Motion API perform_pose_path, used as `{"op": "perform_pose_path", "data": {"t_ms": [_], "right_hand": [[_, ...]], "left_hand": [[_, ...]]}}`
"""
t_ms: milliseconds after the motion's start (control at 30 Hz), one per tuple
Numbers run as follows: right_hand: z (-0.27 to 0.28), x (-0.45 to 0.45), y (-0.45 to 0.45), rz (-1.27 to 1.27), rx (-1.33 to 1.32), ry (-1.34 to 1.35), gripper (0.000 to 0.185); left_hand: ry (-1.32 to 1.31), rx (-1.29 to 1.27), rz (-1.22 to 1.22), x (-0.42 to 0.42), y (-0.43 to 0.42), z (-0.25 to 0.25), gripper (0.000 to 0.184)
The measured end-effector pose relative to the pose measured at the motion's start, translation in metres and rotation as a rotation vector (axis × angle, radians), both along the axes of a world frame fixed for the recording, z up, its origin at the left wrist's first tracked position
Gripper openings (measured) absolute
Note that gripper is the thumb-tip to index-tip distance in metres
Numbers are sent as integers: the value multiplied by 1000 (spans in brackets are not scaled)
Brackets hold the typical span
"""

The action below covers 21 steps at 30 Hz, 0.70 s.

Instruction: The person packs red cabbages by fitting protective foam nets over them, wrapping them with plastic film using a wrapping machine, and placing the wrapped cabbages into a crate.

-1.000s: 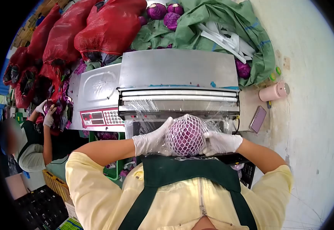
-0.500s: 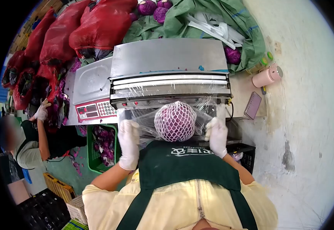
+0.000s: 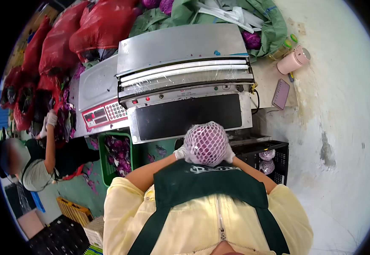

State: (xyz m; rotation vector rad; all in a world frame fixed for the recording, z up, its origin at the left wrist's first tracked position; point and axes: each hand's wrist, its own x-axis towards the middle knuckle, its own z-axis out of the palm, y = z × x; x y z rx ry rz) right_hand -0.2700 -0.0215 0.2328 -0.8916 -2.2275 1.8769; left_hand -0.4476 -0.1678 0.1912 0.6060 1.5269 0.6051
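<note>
A purple cabbage [image 3: 206,143] in a white foam net, with shiny clear film over it, is up close in front of my apron. My gloved left hand [image 3: 180,153] grips its left side, and my gloved right hand [image 3: 230,156] grips the opposite side. Most fingers of both hands are hidden behind and under the cabbage. Just beyond it lies the black plate [image 3: 189,115] of a film wrapping machine [image 3: 180,49], whose white rollers [image 3: 185,72] carry clear film.
A scale [image 3: 104,115] stands left of the machine; a pink bottle [image 3: 293,60] and phone [image 3: 281,94] lie right. Below are a green crate [image 3: 108,165] of leaves and a black crate [image 3: 283,163] holding netted cabbages. A co-worker [image 3: 36,163] handles red sacks [image 3: 59,55] at left.
The film stretched between my hands is now off the machine and around the cabbage. Both hands have come down and inward onto its sides, uncovering the black plate.
</note>
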Motion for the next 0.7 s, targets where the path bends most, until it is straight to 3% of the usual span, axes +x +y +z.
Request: {"op": "perform_pose_path", "data": {"t_ms": [67, 133, 167, 200, 267, 333, 400, 433, 500, 533, 567, 600, 633, 700], "right_hand": [[18, 0, 2, 2, -39, 31, 34], [33, -6, -2, -217, -627, 219, 31], [82, -29, -10, -319, -598, 140, 20], [113, -47, -16, -235, -922, 453, 18], [153, -68, -23, 102, -396, 419, 26], [200, -88, -45, 343, -775, 628, 33], [171, -101, -79, 242, -1205, 774, 29], [140, -107, -85, 231, -1300, 732, 27], [164, -90, -92, -141, -1357, 712, 22], [182, -66, -84, -151, -369, 667, 22], [178, -54, -84, -451, -748, 547, 21], [180, -38, -85, -550, -652, 479, 26], [183, -20, -85, -641, -552, 404, 31], [190, 19, -82, -486, -624, 316, 44]], "left_hand": [[-204, -32, 126, -3, 3, 26, 46], [-416, -44, 257, -13, -3, 57, 50], [-513, -45, 308, -20, -5, 74, 52], [-598, -40, 342, -26, -7, 92, 54], [-748, -29, 380, -37, -11, 126, 59], [-879, -18, 394, -47, -17, 161, 63], [-1002, 0, 404, -56, -22, 194, 68], [-1056, 7, 407, -58, -26, 208, 70], [-1139, 21, 390, -58, -35, 229, 75], [-1135, 28, 375, -57, -38, 237, 77], [-1078, 38, 356, -51, -41, 242, 79], [-834, 76, 368, -40, -47, 246, 86], [-933, 4, 388, -37, -43, 243, 85], [-947, -12, 352, -19, -31, 225, 84]]}}
